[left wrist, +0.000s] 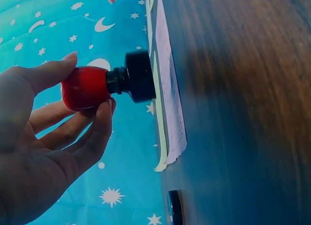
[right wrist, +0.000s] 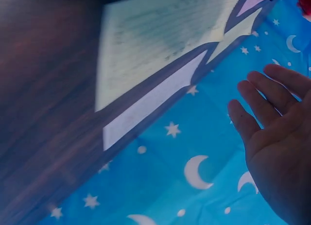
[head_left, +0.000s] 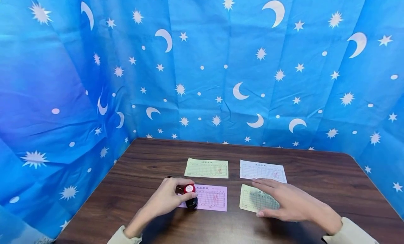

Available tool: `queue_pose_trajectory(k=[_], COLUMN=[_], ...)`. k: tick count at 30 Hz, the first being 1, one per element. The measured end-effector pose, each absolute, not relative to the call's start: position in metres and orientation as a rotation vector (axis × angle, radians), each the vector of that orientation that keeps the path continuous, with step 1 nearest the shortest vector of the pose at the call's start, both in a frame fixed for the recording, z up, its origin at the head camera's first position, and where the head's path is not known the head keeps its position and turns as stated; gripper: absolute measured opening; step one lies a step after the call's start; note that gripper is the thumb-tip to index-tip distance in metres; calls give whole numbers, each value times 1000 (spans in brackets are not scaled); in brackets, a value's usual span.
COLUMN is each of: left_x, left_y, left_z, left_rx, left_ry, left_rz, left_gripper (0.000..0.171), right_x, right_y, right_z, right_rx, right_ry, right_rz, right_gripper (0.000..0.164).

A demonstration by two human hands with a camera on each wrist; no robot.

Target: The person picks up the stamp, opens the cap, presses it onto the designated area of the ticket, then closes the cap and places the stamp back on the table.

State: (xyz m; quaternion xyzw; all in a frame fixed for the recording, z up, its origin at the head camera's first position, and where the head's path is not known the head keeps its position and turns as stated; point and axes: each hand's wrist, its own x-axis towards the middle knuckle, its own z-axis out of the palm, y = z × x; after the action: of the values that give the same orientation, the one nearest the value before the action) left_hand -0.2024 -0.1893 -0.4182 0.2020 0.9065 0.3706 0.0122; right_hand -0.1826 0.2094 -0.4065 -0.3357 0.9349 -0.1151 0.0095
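Observation:
My left hand [head_left: 167, 198] pinches the red knob of a round hand stamp [head_left: 190, 196] between thumb and fingers. The stamp's black base [left wrist: 139, 76] faces down over the left part of a pink form slip [head_left: 217, 203]; whether it touches the paper I cannot tell. Red marks show on that slip, on a green slip [head_left: 195, 168] behind it and on a pale white slip [head_left: 252, 170] at the back right. My right hand [head_left: 284, 202] hovers with extended fingers above a pale green slip [head_left: 247, 198], partly covering it and holding nothing.
A black round cap [left wrist: 175, 207] lies on the wooden table [head_left: 151, 160], mostly hidden behind my left hand in the head view. Blue cloth [head_left: 202, 79] printed with moons and stars hangs along the table's back and sides.

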Motion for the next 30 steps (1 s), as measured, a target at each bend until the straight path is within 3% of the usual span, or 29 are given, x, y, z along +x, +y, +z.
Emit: queue_pose_trajectory(k=[20, 30], left_x=[-206, -208], left_y=[-184, -183], left_z=[-424, -424], left_rx=[836, 818], left_ry=[2813, 2800], left_rz=[1072, 1085], left_gripper=[27, 27], right_x=[-144, -149], right_y=[290, 307], right_z=[-453, -481], right_rx=[-860, -1104], right_ry=[2951, 3117], right_rz=[-376, -204], right_gripper=[89, 85])
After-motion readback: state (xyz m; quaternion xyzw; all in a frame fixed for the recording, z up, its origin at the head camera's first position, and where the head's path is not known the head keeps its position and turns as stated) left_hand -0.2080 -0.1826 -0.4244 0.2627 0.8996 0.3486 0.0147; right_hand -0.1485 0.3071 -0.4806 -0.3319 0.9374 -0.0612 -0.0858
